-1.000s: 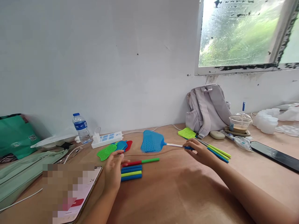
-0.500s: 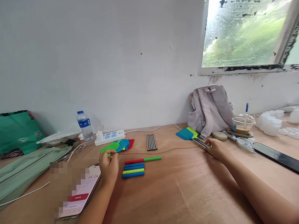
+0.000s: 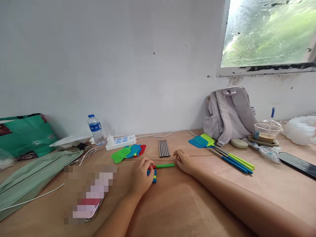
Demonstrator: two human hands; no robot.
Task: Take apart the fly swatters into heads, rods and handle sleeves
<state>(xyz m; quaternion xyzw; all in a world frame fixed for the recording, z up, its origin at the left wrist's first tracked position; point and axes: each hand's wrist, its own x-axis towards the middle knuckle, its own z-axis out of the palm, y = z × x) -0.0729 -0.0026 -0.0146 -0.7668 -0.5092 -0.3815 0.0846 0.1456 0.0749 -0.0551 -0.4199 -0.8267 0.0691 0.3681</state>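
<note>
My left hand (image 3: 142, 174) is bent over a red handle tube (image 3: 152, 167), thumb and fingertips around it. Its wrist side covers much of the blue and yellow-green handle tubes (image 3: 155, 176) lying in front. End to end with the red tube lies a green handle tube (image 3: 165, 166). At that tube's right end my right hand (image 3: 184, 162) rests with bent fingers apart, holding nothing. Behind, several metal rods (image 3: 164, 148) lie side by side. Fly swatter heads (image 3: 133, 150) in green, blue and red are piled to the left.
Several fly swatters (image 3: 228, 156) with blue and yellow-green handles lie right, before a backpack (image 3: 229, 115). A power strip (image 3: 120, 142) and water bottle (image 3: 95, 130) stand by the wall. Left lies a blurred phone (image 3: 92, 197); right are a drink cup (image 3: 267, 131) and dark phone (image 3: 298, 164).
My right hand has let go of the fly swatters and come left to the green tube. My left hand has moved right onto the red tube. The view has shifted slightly.
</note>
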